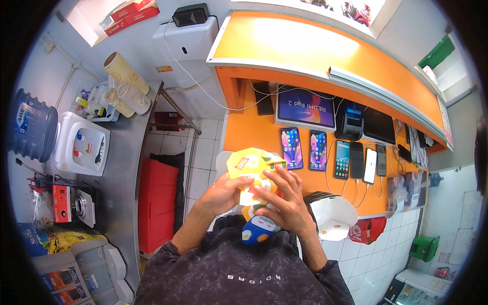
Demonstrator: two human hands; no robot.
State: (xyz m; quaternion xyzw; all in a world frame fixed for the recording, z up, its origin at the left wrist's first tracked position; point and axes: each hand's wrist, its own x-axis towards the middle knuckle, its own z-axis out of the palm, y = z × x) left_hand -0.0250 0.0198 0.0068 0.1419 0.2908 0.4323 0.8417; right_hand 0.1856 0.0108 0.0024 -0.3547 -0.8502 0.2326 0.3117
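Note:
Both my hands hold a yellow and orange soft toy (pixel 252 168) in front of my chest. My left hand (pixel 222 194) grips its lower left side. Fingers spread, my right hand (pixel 284 201) presses on the toy's front and right side. Below the hands a blue and white part of the toy (pixel 258 229) with orange spots hangs against my dark sweatshirt. The toy's lower middle is hidden by my fingers.
An orange counter (pixel 244 133) ahead carries several phones (pixel 291 147) on cables, a tablet (pixel 305 107) and a small printer (pixel 349 122). A white stool (pixel 333 216) stands at my right. A red box (pixel 156 203), a steel worktop (pixel 122 168) and a water dispenser (pixel 81 145) are at left.

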